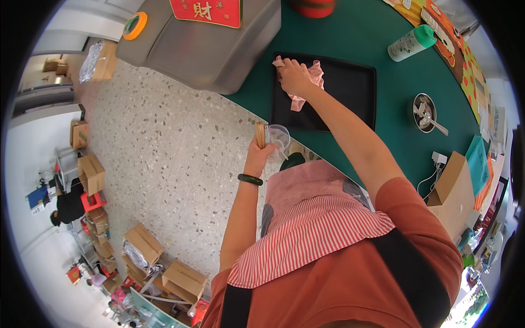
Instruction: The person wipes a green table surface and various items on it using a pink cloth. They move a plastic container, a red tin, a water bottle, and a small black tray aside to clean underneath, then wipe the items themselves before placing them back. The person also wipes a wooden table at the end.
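My right hand (294,78) presses a crumpled pink cloth (315,76) against the left part of a black rectangular tray (348,92). The tray lies on a green tabletop (352,37), close to its front edge. Just off that edge, my left hand (259,153) grips a clear plastic cup (280,133) together with a flat wooden-handled tool (261,134). The tool's far end is hard to make out against the cup. Part of the cup is hidden behind my thumb.
Right of the tray are a green-capped spray can (410,43) and a metal bowl (424,112) holding a utensil. A large grey plastic bin (197,53) stands left of the table. Cardboard boxes (184,281) line the floor's far side, where a person (69,201) in black is visible.
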The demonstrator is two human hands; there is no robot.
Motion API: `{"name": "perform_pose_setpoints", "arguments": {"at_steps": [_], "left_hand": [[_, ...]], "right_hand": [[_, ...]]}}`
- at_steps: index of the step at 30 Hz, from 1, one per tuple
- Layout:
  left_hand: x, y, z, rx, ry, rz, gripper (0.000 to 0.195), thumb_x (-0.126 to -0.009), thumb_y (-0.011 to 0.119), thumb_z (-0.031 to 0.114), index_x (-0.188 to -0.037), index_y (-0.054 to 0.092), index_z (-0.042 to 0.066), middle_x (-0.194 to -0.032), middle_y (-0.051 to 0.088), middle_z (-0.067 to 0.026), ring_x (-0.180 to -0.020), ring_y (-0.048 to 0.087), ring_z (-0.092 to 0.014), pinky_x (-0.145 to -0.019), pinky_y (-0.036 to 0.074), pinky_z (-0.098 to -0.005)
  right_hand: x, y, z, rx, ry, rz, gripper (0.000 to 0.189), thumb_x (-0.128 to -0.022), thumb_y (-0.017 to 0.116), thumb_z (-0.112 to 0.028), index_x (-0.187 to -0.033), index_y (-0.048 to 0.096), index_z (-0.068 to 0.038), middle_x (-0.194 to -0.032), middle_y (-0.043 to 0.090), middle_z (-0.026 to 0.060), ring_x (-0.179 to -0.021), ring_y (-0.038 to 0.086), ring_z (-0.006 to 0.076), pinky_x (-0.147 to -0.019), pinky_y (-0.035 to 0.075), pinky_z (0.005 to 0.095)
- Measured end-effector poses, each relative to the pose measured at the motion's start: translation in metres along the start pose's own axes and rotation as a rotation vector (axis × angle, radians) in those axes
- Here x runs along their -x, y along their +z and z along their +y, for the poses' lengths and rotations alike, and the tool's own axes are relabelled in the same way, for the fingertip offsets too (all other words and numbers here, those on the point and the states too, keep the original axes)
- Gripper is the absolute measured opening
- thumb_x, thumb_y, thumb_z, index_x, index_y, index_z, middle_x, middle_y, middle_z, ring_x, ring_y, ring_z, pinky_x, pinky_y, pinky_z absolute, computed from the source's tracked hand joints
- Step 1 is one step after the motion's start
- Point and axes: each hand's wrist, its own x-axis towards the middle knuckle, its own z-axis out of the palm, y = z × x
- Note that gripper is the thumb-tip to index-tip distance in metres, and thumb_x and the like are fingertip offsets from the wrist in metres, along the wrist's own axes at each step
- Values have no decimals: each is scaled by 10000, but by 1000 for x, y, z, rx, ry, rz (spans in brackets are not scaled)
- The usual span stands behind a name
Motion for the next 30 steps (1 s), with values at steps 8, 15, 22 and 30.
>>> {"name": "perform_pose_setpoints", "arguments": {"at_steps": [8, 15, 22, 30], "left_hand": [[1, -6, -3, 64, 4, -49, 444, -833, 721, 58, -1248, 571, 13, -1052, 673, -53, -908, 655, -146, -822, 527, -280], [8, -6, -5, 93, 9, -45, 600, -853, 719, 58, -1411, 511, -12, -954, 620, 1, -851, 618, -104, -819, 502, -248], [7, -9, -8, 118, -13, -65, 592, -850, 714, 48, -1401, 507, -5, -978, 622, -1, -881, 623, -112, -818, 502, -258], [13, -25, -13, 106, 26, -73, 580, -841, 709, 28, -1392, 528, 12, -1100, 659, -35, -921, 645, -136, -847, 525, -289]], "right_hand": [[77, 2, -7, -392, -374, -122, 437, -818, 665, -143, -1248, 593, -109, -1022, 673, 145, -1082, 614, 340, -843, 484, 470], [61, 12, -2, -862, 116, 77, 430, -874, 621, -116, -1303, 628, -150, -1158, 637, 158, -1092, 624, 304, -916, 495, 375], [82, 15, -31, -475, -229, 108, 364, -808, 672, -72, -1157, 706, -168, -1035, 658, 58, -1036, 603, 285, -914, 463, 413], [86, -4, -14, -446, -387, 5, 245, -774, 682, -100, -988, 737, -205, -981, 695, 2, -1119, 598, 287, -1029, 378, 486]]}}
